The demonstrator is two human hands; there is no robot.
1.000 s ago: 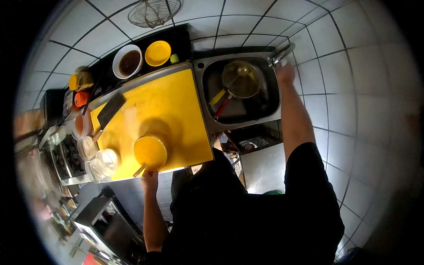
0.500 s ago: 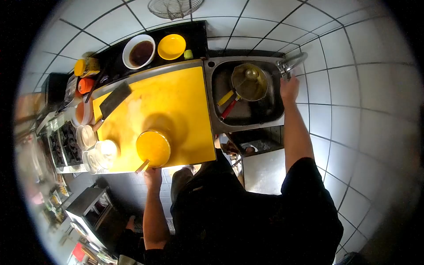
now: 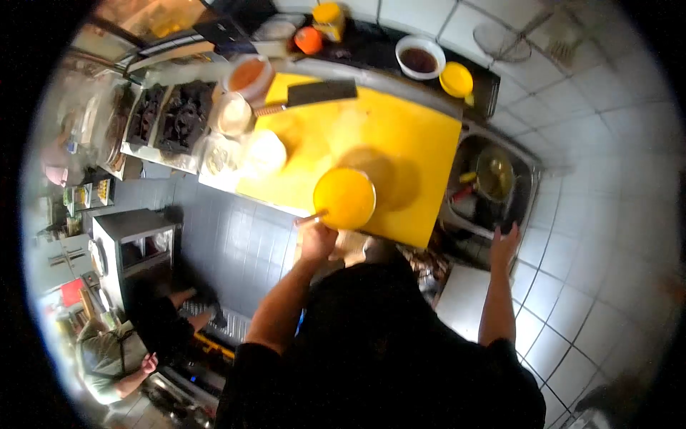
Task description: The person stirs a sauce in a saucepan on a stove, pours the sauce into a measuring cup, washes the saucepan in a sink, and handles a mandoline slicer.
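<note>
Two hands: left hand (image 3: pixel 319 242) gripping the bowl (image 3: pixel 345 198) at the near edge of the cutting board (image 3: pixel 425 146); right hand (image 3: pixel 505 243), open, by the sink (image 3: pixel 534 179) right of the board. Keeping the bowl level should limit spills.

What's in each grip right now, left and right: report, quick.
Left hand: closed on the near side of the round yellow bowl.
Right hand: open, fingers apart by the sink, nothing visible in it.
</note>
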